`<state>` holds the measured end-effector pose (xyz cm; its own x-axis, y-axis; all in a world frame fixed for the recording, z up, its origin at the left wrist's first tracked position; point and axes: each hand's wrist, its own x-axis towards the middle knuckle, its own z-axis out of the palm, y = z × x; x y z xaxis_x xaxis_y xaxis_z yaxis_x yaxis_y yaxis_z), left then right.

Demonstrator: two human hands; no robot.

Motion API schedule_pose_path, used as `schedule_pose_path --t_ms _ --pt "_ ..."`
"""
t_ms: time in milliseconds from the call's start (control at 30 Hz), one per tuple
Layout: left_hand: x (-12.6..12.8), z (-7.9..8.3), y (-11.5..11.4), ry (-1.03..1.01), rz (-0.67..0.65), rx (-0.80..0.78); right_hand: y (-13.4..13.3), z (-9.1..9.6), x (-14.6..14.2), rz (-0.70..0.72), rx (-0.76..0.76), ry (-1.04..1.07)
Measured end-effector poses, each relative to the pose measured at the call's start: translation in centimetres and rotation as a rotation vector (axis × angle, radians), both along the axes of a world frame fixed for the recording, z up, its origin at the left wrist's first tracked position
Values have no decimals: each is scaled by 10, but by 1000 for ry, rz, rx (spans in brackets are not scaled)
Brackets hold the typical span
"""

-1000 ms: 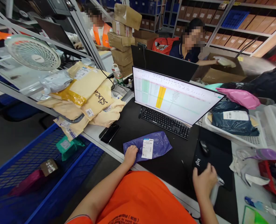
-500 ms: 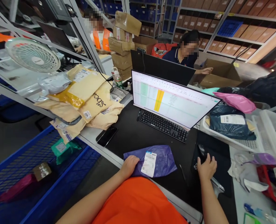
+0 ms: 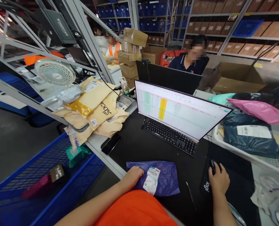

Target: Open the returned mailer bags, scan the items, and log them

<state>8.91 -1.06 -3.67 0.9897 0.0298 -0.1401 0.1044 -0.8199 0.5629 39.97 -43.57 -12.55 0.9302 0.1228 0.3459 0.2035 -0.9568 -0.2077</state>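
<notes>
A purple plastic mailer bag (image 3: 166,179) with a white barcode label (image 3: 151,179) lies flat on the black desk mat at the front edge. My left hand (image 3: 134,176) is closed on its left end, the fingers curled over the plastic. To the right, my right hand (image 3: 219,180) rests over a black computer mouse (image 3: 213,166) on a dark mouse pad, fingers around it. A thin pen-like stick (image 3: 190,192) lies between the bag and the pad. Behind them stand a keyboard (image 3: 169,135) and a monitor (image 3: 177,110) showing a spreadsheet.
A phone (image 3: 111,144) lies at the mat's left edge, by a pile of padded mailers (image 3: 101,110). Below left is a blue crate (image 3: 47,150) with parcels. A white basket (image 3: 231,147) of bags stands right. A fan (image 3: 56,72) and two people are beyond.
My right hand has come onto the mouse, its fingers now around it. The left hand stays on the purple bag. The view has shifted, and the person opposite has drawn an arm back from the carton.
</notes>
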Motion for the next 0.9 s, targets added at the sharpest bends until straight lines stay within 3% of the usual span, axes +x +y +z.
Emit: schedule_pose_path --t_ms 133,267,533,767,900 --pt "3 -10 -3 -55 -72 107 0 -1 0 -7 -26 -28" --pt "1 -17 -1 -112 -59 130 0 1 -2 -4 -54 -48" --pt "-7 -1 7 -62 -2 138 2 -2 -2 -12 -63 -84" --pt "-5 -9 7 -37 -11 183 1 -4 -3 -28 -51 -68" --pt "-7 -10 5 -124 -9 195 5 3 -1 -24 -37 -75"
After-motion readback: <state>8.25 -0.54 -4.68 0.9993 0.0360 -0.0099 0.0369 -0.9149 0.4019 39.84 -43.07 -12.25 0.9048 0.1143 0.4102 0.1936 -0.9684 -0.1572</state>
